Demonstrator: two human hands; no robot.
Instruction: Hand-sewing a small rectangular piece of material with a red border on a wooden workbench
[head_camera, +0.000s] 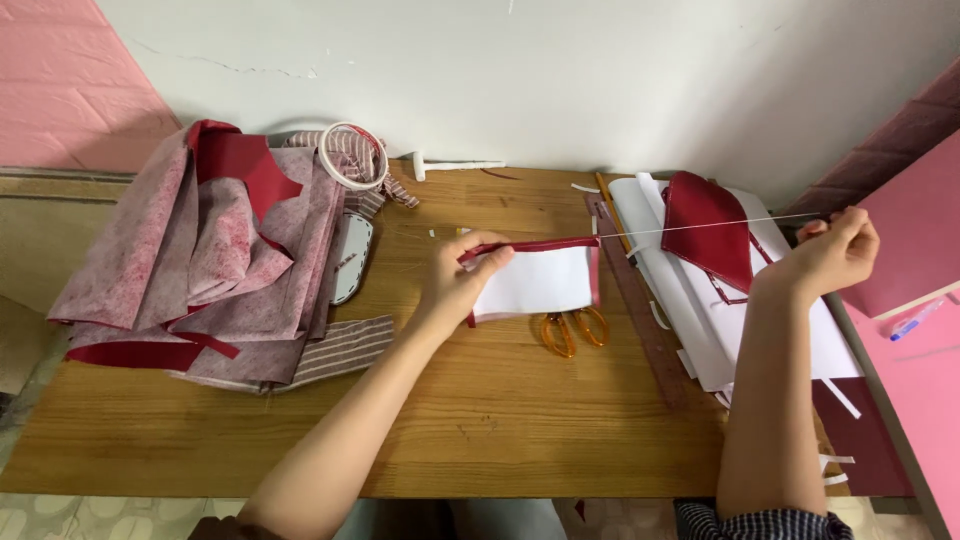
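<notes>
My left hand (457, 277) pinches the left end of a white fabric piece (535, 283) edged with dark red binding, held just above the wooden table (480, 420). A thin white thread (700, 225) runs taut from the piece's upper right corner to my right hand (832, 252), which is closed on the thread's end far to the right. I cannot see a needle in the fingers. Orange-handled scissors (573, 330) lie on the table just below the fabric piece.
A heap of pink mottled and dark red fabric (215, 260) covers the table's left side, with a white hoop (352, 155) at its top. White paper sheets (700, 300), a dark red cut piece (708, 228) and a long ruler (645, 310) lie on the right.
</notes>
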